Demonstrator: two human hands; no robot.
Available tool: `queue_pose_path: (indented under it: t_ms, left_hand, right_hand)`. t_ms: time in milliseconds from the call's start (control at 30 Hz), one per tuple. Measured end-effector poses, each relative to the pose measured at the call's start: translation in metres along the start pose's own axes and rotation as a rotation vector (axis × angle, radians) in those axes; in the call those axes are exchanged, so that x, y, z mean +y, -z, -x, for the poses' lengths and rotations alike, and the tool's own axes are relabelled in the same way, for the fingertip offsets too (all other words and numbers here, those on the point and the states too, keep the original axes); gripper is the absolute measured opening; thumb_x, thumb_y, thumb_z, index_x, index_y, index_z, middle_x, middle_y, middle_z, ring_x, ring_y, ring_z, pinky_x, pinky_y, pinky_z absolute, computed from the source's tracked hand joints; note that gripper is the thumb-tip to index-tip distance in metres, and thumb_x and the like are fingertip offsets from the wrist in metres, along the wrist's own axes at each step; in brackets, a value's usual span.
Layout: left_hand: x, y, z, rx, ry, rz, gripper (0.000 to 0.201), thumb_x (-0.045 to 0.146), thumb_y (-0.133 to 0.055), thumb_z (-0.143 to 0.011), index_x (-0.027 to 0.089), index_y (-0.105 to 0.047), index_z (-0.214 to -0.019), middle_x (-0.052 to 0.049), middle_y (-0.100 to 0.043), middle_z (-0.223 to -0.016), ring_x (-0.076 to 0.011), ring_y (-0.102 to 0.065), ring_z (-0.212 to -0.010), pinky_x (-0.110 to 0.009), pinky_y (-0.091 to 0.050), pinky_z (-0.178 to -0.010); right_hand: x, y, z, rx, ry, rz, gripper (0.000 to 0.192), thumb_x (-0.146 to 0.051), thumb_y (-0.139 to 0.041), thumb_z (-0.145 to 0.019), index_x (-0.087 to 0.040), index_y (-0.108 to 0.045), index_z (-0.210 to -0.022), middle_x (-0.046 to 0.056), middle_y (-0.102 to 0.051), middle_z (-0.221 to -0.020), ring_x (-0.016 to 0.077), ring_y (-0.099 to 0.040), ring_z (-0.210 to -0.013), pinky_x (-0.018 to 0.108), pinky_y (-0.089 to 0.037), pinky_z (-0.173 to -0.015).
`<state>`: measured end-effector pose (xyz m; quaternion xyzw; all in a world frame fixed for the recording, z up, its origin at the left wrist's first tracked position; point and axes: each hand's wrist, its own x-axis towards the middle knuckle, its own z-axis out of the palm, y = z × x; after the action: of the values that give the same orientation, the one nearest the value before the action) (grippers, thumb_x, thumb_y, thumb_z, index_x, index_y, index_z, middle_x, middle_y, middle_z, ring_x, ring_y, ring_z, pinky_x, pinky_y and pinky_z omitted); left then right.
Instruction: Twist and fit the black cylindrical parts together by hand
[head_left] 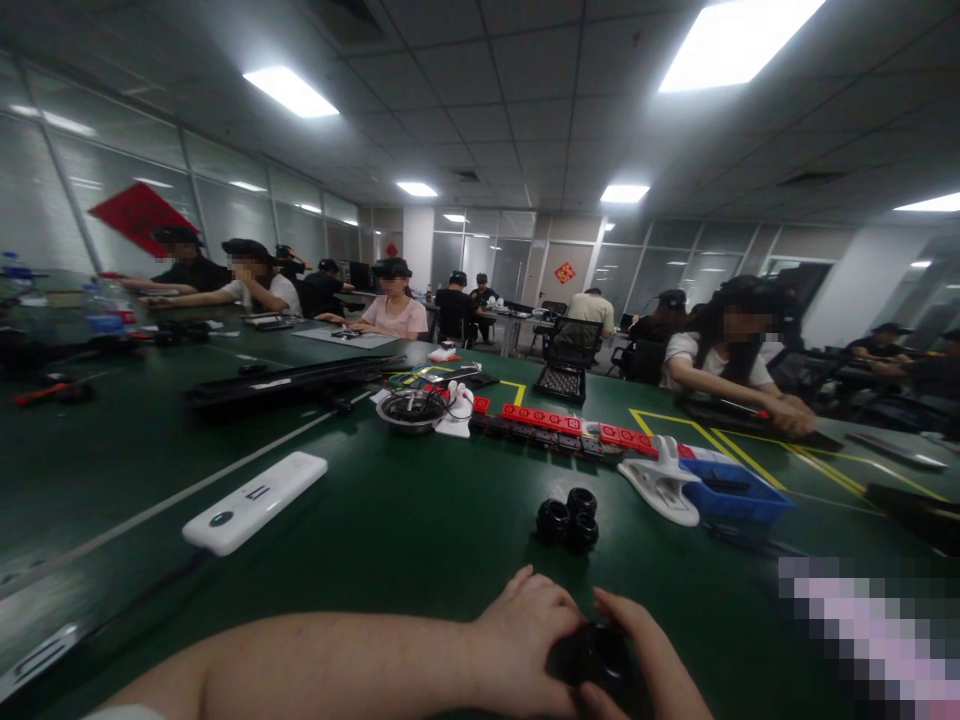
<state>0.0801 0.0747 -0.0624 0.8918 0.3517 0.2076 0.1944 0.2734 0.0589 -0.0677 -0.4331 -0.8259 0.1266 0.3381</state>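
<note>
Close to the table's near edge, my left hand [525, 630] and my right hand [649, 650] are closed from either side around a black round hollow part [606, 655], whose dark opening faces up. My left fingers curl over its left side, while the right fingers and thumb hold its right side. Part of it is hidden by the fingers. Just beyond my hands, a cluster of three similar glossy black round parts [570, 520] rests on the green table [420, 530].
A white oblong device [255, 503] with a cable lies left. Across the table are a metal bowl [411, 408], a row of red blocks [540, 420], a white clamp [664, 485] and a blue bin [735, 495]. A co-worker [739, 350] works at the right; other people sit farther back.
</note>
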Motion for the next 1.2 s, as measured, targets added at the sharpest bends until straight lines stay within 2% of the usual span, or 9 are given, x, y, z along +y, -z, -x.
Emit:
queue_pose_path:
  t_ms: [133, 233, 333, 467, 667, 833, 933, 1033, 1200]
  left_hand:
    - [-0.001, 0.0, 0.0, 0.007, -0.005, -0.016, 0.04, 0.039, -0.067, -0.065, 0.02, -0.055, -0.099, -0.002, -0.055, -0.103, -0.0221, -0.048, -0.099, -0.047, -0.025, -0.099]
    - [-0.001, 0.0, -0.001, 0.015, -0.008, -0.009, 0.043, 0.039, -0.067, -0.066, 0.021, -0.053, -0.102, -0.002, -0.054, -0.104, -0.0227, -0.048, -0.1, -0.048, -0.025, -0.098]
    - [0.0, 0.001, -0.001, 0.003, -0.007, -0.007, 0.043, 0.04, -0.065, -0.067, 0.021, -0.053, -0.104, -0.004, -0.054, -0.107, -0.0243, -0.047, -0.102, -0.05, -0.024, -0.098]
    - [-0.001, 0.0, 0.0, -0.005, -0.007, -0.01, 0.042, 0.042, -0.064, -0.068, 0.021, -0.053, -0.103, -0.005, -0.053, -0.109, -0.0246, -0.046, -0.103, -0.05, -0.023, -0.098]
    - [-0.002, -0.001, 0.0, -0.021, -0.007, -0.038, 0.042, 0.042, -0.063, -0.069, 0.022, -0.052, -0.104, -0.003, -0.052, -0.109, -0.0233, -0.045, -0.104, -0.048, -0.021, -0.1]
    - [0.0, 0.0, 0.001, -0.018, 0.007, -0.033, 0.042, 0.045, -0.06, -0.071, 0.022, -0.052, -0.106, -0.004, -0.053, -0.107, -0.0239, -0.046, -0.103, -0.048, -0.023, -0.098]
    - [0.0, 0.001, 0.001, -0.032, 0.01, -0.035, 0.044, 0.047, -0.059, -0.072, 0.022, -0.051, -0.107, -0.005, -0.052, -0.11, -0.0248, -0.044, -0.106, -0.049, -0.021, -0.099]
    - [-0.001, 0.0, 0.001, -0.037, 0.009, -0.031, 0.047, 0.05, -0.059, -0.072, 0.023, -0.05, -0.109, -0.004, -0.051, -0.112, -0.0255, -0.044, -0.106, -0.05, -0.02, -0.1]
    - [0.001, 0.001, 0.001, -0.038, 0.004, -0.045, 0.043, 0.045, -0.061, -0.071, 0.022, -0.052, -0.105, -0.003, -0.053, -0.108, -0.0243, -0.045, -0.103, -0.048, -0.022, -0.099]
  right_hand:
    - [0.002, -0.001, 0.002, 0.022, 0.002, 0.007, 0.039, -0.029, -0.056, -0.073, -0.018, -0.052, -0.111, 0.009, -0.062, -0.105, 0.0243, -0.061, -0.095, 0.032, -0.052, -0.081]
    - [0.003, -0.002, 0.005, 0.001, 0.016, 0.0, 0.041, -0.026, -0.054, -0.074, -0.018, -0.05, -0.114, 0.01, -0.061, -0.11, 0.0246, -0.059, -0.099, 0.032, -0.05, -0.084]
    - [0.002, -0.002, 0.004, -0.058, 0.034, 0.002, 0.048, -0.025, -0.052, -0.073, -0.014, -0.044, -0.119, 0.014, -0.056, -0.117, 0.0263, -0.056, -0.106, 0.036, -0.048, -0.087]
    - [-0.002, 0.0, 0.001, -0.066, 0.016, 0.033, 0.052, -0.031, -0.053, -0.073, -0.009, -0.042, -0.119, 0.02, -0.054, -0.117, 0.0287, -0.055, -0.106, 0.041, -0.047, -0.088]
    - [-0.007, 0.001, -0.001, -0.055, -0.037, 0.035, 0.042, -0.03, -0.052, -0.073, -0.015, -0.049, -0.112, 0.014, -0.061, -0.107, 0.0254, -0.061, -0.097, 0.036, -0.051, -0.083]
    - [-0.001, 0.0, 0.003, -0.072, 0.055, 0.002, 0.043, -0.025, -0.046, -0.077, -0.012, -0.043, -0.118, 0.016, -0.057, -0.116, 0.025, -0.056, -0.106, 0.036, -0.048, -0.088]
    - [-0.001, 0.001, 0.003, -0.043, 0.045, 0.012, 0.048, -0.028, -0.05, -0.076, -0.012, -0.04, -0.12, 0.017, -0.054, -0.119, 0.027, -0.053, -0.109, 0.04, -0.046, -0.09]
    - [-0.005, 0.001, 0.001, -0.018, -0.012, 0.029, 0.051, -0.032, -0.054, -0.074, -0.013, -0.041, -0.119, 0.016, -0.057, -0.113, 0.0268, -0.057, -0.103, 0.038, -0.049, -0.086]
    - [-0.002, -0.002, 0.002, -0.005, -0.028, 0.018, 0.043, -0.03, -0.052, -0.074, -0.017, -0.047, -0.114, 0.01, -0.062, -0.104, 0.0234, -0.062, -0.094, 0.033, -0.052, -0.082]
